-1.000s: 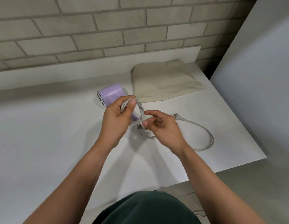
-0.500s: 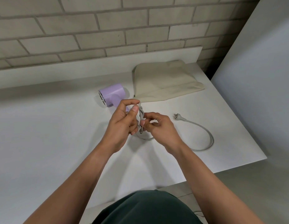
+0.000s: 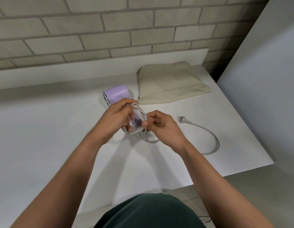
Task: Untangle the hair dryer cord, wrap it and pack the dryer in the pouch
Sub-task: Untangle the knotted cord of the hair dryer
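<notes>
1. The white table (image 3: 44, 145) fills most of the view and runs back to a pale brick wall (image 3: 93, 30). Everything for the task lies on its far right half.
2. Both bare forearms reach forward from the lower corners and converge above the middle of the table, wrists slightly bent, with the hands almost meeting.
3. The beige cloth pouch (image 3: 169, 84) lies flat near the back right corner, just right of the dryer. Neither hand touches it.
4. The lilac hair dryer (image 3: 116, 94) lies on the table just beyond the left hand, its barrel pointing left. Its handle runs toward the person and shows through the cord loops.
5. The left hand (image 3: 115, 119) is turned palm rightward, its fingers curled round a bundle of loops of the white cord (image 3: 139, 112), which it grips from the left.
6. The right hand (image 3: 162, 127) sits just right of the bundle, fingers curled in. Thumb and forefinger pinch the cord at the right edge of the loops.
7. I cannot tell whether the loops go round the dryer handle or only hang in front of it.
8. From under the hands the loose rest of the cord sweeps right in a wide curve across the table.
9. Its plug (image 3: 182, 119) lies on the table near the right hand, apart from it, prongs pointing left.
</notes>
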{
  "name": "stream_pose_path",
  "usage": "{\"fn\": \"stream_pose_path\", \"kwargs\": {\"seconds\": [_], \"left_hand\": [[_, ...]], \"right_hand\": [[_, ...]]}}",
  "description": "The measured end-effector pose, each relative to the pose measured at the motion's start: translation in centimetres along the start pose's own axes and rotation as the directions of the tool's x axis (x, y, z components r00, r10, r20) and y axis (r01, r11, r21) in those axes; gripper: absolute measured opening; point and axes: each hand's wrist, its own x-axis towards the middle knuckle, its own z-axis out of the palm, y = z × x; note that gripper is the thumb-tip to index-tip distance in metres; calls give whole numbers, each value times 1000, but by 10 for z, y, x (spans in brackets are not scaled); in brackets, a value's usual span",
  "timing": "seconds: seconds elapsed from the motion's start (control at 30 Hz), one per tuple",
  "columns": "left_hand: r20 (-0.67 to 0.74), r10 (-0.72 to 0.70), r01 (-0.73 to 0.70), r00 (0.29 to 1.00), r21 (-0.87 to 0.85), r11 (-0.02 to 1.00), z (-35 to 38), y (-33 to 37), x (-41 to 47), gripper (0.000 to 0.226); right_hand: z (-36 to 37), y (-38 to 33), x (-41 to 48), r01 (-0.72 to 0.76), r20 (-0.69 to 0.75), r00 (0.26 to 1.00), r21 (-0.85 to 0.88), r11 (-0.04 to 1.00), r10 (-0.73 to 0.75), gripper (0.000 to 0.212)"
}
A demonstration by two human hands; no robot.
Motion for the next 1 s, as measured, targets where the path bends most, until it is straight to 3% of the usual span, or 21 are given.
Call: {"fn": "stream_pose_path", "kwargs": {"seconds": [0.13, 0.27, 0.33, 0.4, 0.53, 0.63, 0.73, 1.0], "left_hand": [[78, 61, -75, 995, 187, 979, -3, 5, 0, 17], [64, 65, -72, 996, 103, 992, -2, 6, -3, 16], [92, 47, -49, 995, 18, 999, -1, 7, -5, 16], [153, -5, 15, 988, -67, 998, 1, 6, -5, 23], [269, -40, 41, 962, 3, 999, 9, 8, -4, 27], [258, 0, 3, 966, -11, 1000, 13, 8, -2, 26], [141, 21, -9, 990, -80, 997, 18, 3, 3, 34], [127, -1, 12, 992, -81, 997, 9, -19, 2, 30]], "right_hand": [[-8, 6, -4, 4, 92, 996, -15, 1000, -3, 17], [-31, 28, -13, -42, -17, 999, -353, 935, 38, 38], [-37, 29, -18, -52, -127, 992, -281, 958, 17, 39], [-38, 19, -21, 59, -156, 984, -166, 984, -85, 41], [-32, -13, -23, 218, -2, 976, -101, 971, -220, 53], [-29, -19, -13, 226, 40, 974, -204, 953, -223, 40], [-29, -14, -4, 198, -91, 970, -250, 948, -227, 22], [-32, 0, 4, 179, -214, 959, -57, 982, -187, 13]]}}
